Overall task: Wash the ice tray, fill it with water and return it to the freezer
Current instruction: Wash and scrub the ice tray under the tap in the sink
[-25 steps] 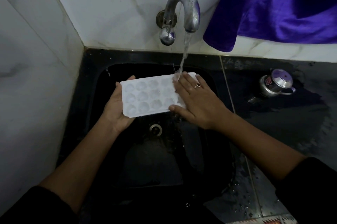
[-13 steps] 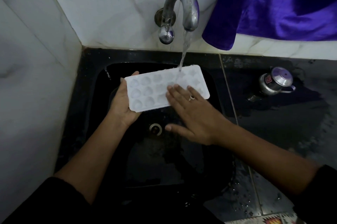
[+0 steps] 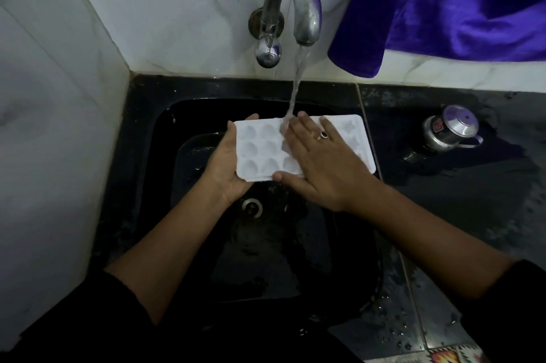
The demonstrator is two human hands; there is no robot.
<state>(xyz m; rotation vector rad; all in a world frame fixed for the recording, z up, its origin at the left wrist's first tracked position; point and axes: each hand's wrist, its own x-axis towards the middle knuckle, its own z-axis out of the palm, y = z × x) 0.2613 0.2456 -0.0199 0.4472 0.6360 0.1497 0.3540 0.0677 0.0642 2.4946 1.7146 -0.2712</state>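
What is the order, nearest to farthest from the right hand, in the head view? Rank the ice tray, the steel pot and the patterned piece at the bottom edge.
1. ice tray: directly under the right hand, whose flat fingers touch it.
2. steel pot: on the counter, to the hand's right.
3. patterned piece: at the bottom edge, far right.
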